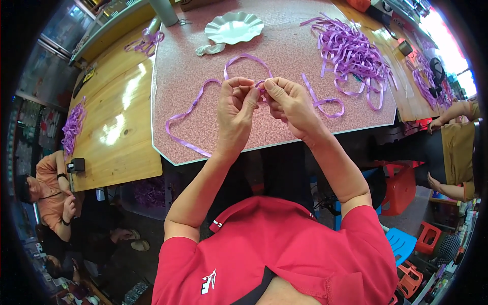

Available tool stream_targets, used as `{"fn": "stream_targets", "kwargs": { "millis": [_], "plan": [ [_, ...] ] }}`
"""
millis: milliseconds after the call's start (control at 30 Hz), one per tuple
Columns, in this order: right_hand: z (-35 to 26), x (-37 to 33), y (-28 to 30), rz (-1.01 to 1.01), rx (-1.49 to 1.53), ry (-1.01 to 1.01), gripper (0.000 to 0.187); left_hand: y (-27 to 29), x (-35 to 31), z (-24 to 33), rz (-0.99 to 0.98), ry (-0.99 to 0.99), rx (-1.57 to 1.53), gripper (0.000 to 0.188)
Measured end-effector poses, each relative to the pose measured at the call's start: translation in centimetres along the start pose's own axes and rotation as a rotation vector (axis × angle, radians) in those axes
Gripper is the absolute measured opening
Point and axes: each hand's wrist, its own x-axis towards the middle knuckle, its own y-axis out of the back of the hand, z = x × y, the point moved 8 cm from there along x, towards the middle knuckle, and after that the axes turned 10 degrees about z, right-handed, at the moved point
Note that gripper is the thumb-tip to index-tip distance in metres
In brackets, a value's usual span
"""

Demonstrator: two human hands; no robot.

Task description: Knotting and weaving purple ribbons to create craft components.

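Note:
Both my hands meet above the pink speckled tabletop (284, 56), pinching a narrow purple ribbon (247, 55) between the fingertips. My left hand (235, 109) is closed on one part, thumb against the fingers. My right hand (292, 104) grips it just beside, thumb uppermost. Fingers partly hide a small loop or knot where they come together. From there the ribbon arcs up behind my hands, and a length with a small knot curls down to the left toward the table edge. Right of my right hand lies a loose looped ribbon end (333, 115).
A heap of purple ribbons (351, 48) covers the far right. At the back stand a scalloped white dish (235, 28) and a grey cylinder (163, 12). A wooden table (114, 147) adjoins at left, where a person (53, 190) sits. Another person (457, 152) is at right, near red stools (399, 188).

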Motion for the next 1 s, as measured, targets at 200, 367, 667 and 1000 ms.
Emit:
{"fn": "stream_targets", "kwargs": {
  "millis": [200, 367, 667, 1000],
  "plan": [
    [0.6, 0.2, 0.0, -0.049, 0.215, -0.13, 0.02, -0.5, -0.2, 1.5, 0.025, -0.326, 0.201, 0.016],
    [0.7, 0.1, 0.1, 0.0, 0.244, -0.16, 0.019, -0.3, -0.2, 2.3, 0.067, -0.521, 0.405, 0.016],
    [0.5, 0.3, 0.1, -0.025, 0.251, -0.133, 0.019, 0.0, 0.0, 2.1, 0.098, -0.512, 0.464, 0.015],
    [-0.5, 0.4, 0.6, 0.032, 0.003, 0.031, 0.02, -0.3, 0.1, 2.4, 0.018, -0.448, 0.463, 0.011]
  ]
}}
